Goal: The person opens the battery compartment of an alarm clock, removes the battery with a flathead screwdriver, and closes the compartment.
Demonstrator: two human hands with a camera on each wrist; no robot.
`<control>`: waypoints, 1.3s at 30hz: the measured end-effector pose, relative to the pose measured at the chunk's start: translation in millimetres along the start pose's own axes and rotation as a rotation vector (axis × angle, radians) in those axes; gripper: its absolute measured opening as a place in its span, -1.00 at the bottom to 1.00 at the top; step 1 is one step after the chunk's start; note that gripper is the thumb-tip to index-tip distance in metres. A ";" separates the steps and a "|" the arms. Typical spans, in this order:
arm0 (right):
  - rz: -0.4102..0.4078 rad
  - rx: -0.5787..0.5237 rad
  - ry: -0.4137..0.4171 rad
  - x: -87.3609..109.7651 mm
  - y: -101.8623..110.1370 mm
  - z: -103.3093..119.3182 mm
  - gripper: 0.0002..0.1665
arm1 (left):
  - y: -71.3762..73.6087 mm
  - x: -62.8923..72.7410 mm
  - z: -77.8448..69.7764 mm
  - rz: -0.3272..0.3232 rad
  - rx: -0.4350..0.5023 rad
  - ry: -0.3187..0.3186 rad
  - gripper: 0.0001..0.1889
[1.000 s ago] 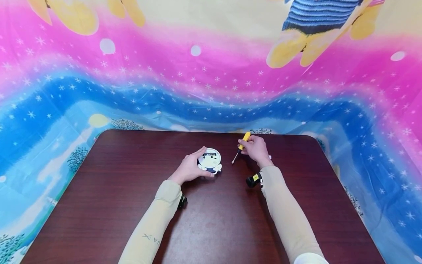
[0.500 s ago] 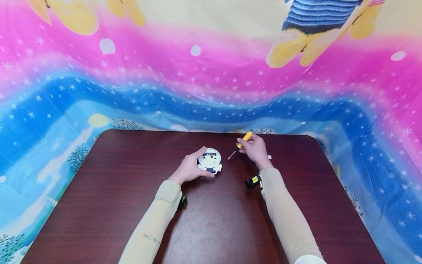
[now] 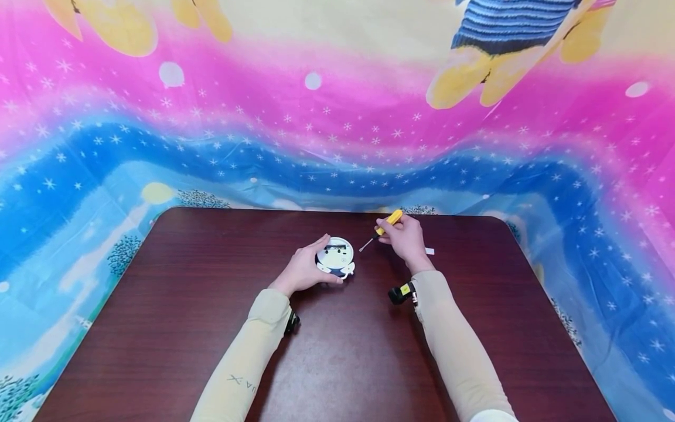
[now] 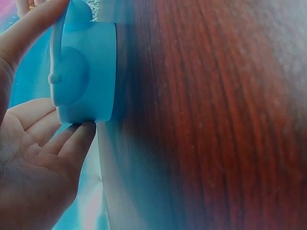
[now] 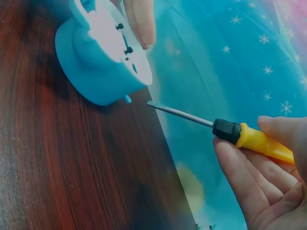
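Observation:
A small round alarm clock (image 3: 340,258) lies face down on the table, its pale back upward with black knobs and a dark rectangular slot. My left hand (image 3: 302,271) grips it from the left, thumb and fingers around its sides. In the left wrist view the clock's side wall (image 4: 98,72) stands between those fingers. My right hand (image 3: 406,239) holds a screwdriver (image 5: 259,141) by its yellow handle, thumb on one side and fingers on the other. The metal tip points at the clock, a short gap from its rim.
A small white piece (image 3: 430,251) lies on the dark wooden table (image 3: 211,281), just right of my right wrist. A printed cloth (image 3: 337,117) hangs behind the table's far edge. Black wrist cameras (image 3: 401,293) sit under both sleeves.
My right hand has brought the screwdriver left, its tip now nearer the clock and its shaft lying flatter. More of the white piece shows. My left hand and the clock have stayed put.

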State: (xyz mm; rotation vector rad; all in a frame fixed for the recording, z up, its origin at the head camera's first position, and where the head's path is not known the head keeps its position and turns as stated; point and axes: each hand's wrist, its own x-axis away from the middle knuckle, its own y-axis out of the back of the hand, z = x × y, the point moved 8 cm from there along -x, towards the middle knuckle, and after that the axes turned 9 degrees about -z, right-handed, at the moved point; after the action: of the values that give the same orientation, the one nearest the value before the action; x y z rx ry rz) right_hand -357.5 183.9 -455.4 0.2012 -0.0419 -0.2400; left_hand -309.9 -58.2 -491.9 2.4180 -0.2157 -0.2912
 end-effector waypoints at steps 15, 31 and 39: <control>-0.013 -0.042 0.127 10.4 -12.3 17.0 -0.61 | 0.0 -0.3 -0.3 -0.001 0.010 0.003 0.22; -0.069 -0.022 0.208 17.7 -22.3 29.4 -0.66 | 1.0 -0.2 -0.9 -0.010 0.002 -0.017 0.24; -0.085 0.011 0.237 20.1 -28.1 30.3 -0.67 | 1.0 0.4 -0.5 -0.010 0.013 -0.007 0.23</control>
State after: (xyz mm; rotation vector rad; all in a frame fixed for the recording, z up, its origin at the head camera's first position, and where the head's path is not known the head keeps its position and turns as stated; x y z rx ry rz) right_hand -346.4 146.5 -431.1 0.2416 0.2012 -0.2994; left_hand -309.5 -58.7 -490.9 2.4319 -0.2095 -0.3040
